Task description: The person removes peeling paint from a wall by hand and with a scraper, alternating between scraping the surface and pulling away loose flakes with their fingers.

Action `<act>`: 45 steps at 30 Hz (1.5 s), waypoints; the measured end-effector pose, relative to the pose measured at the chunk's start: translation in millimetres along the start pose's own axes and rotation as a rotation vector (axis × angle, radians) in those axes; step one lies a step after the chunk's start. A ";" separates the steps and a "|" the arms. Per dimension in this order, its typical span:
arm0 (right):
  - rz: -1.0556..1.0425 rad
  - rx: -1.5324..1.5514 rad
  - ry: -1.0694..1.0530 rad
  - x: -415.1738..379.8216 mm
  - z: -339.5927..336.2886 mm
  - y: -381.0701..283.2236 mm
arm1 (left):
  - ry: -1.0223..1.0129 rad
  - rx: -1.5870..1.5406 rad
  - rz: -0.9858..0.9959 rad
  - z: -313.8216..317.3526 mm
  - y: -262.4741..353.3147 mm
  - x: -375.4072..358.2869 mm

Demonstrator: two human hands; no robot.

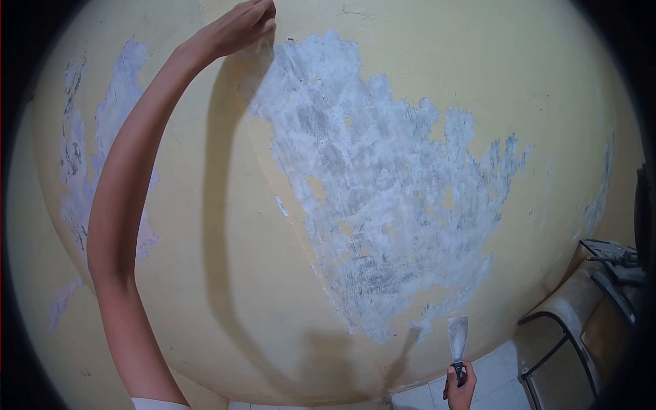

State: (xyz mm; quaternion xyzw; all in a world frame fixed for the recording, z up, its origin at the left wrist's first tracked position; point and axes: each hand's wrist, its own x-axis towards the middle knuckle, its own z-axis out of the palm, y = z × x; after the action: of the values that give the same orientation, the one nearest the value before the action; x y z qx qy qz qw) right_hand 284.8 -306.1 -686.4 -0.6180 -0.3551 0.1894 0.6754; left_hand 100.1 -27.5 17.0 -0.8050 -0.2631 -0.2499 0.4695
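My left hand [240,29] is raised high against the yellow wall [424,48], its fingers curled closed at the upper left corner of a large bare patch [383,184]. Whatever the fingers pinch, if anything, is hidden. Low on the right, my right hand [462,388] grips the dark handle of a putty knife [458,338]. Its wide, whitish blade points up, just below the patch's lower edge. Grey and white plaster shows through the patch, with ragged paint edges and small yellow flecks left in it.
Another bare patch [113,130] lies on the wall at left, partly behind my left arm. Furniture with a black metal frame [564,328] stands at the lower right. White floor tiles [495,372] run along the wall's foot. My arm's shadow falls on the wall.
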 end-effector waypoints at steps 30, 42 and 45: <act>-0.041 -0.007 0.008 -0.8 1.9 -2.5 | 0.095 -0.061 0.217 16.8 4.7 -6.1; -0.027 -0.004 -0.012 -4.1 5.5 6.1 | 0.570 0.241 -0.316 105.3 86.2 -52.7; -0.031 -0.015 -0.056 -2.0 6.2 -9.3 | 0.495 -0.120 -0.127 105.7 109.5 -56.5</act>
State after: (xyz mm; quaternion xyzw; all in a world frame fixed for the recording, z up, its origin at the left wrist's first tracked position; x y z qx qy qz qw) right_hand 277.3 -304.7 -678.0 -0.6120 -0.3849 0.1932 0.6633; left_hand 146.9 9.5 -134.0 -0.7276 -0.1751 -0.4834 0.4541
